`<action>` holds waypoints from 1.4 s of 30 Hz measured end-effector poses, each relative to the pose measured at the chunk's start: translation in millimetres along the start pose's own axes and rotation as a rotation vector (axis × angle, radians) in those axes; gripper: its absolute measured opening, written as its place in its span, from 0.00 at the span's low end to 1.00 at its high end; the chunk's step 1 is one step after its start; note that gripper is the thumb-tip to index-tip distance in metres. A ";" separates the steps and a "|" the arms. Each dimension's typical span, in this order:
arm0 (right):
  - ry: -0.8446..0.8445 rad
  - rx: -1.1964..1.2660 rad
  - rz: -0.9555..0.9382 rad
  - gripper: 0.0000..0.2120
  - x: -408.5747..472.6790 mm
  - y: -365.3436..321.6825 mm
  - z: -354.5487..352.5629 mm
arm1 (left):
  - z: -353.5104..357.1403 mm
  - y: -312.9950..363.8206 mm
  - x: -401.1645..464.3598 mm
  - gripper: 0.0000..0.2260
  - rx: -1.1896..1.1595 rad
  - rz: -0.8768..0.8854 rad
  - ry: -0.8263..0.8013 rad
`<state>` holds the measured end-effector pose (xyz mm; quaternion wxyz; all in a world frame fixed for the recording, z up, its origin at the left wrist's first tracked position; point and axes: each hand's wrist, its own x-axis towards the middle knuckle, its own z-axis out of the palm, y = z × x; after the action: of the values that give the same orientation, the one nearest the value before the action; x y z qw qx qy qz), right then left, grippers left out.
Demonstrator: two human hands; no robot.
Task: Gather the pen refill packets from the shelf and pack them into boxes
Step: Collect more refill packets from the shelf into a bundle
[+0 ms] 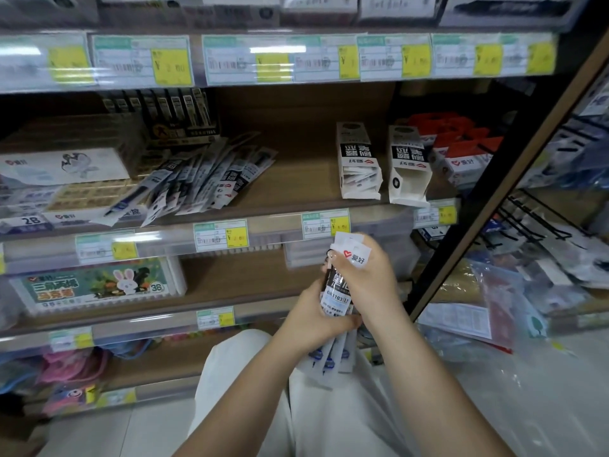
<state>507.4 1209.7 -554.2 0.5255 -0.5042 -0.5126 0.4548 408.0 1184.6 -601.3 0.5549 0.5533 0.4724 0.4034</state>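
Both my hands hold one bundle of pen refill packets [336,293] in front of the lower shelves. My left hand [313,321] grips its lower half, and my right hand [365,278] wraps round its top, where white header cards stick out. More loose refill packets [194,179] lie fanned in a pile on the middle shelf [290,192]. Two white and black boxes stand on that shelf: one box [359,159] holds packets, and the other box [408,164] to its right is open at the front end.
Red and white boxes [461,150] sit at the shelf's right end. Flat stationery boxes [66,169] are stacked at the left. A marker set box [95,285] lies on the shelf below. A dark upright post [494,192] and wire hooks [543,222] flank the right side.
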 end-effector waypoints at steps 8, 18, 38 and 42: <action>0.032 0.250 0.053 0.09 11.2 1.5 1.1 | -0.6 -5.7 7.3 0.09 0.098 -0.029 0.002; 0.034 -0.037 0.033 0.21 -1.1 22.5 12.5 | 14.5 -14.5 9.5 0.18 0.156 0.136 0.205; -0.082 -0.249 -0.338 0.36 -1.2 4.7 -3.5 | 2.9 -26.0 2.5 0.12 0.002 0.027 0.094; -0.022 -0.365 -0.404 0.11 1.7 14.8 0.7 | 3.5 -24.3 1.0 0.14 0.012 0.049 0.073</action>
<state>507.4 1212.6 -568.8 0.5004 -0.4733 -0.6819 0.2461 409.8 1183.2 -625.8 0.5239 0.5530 0.4812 0.4337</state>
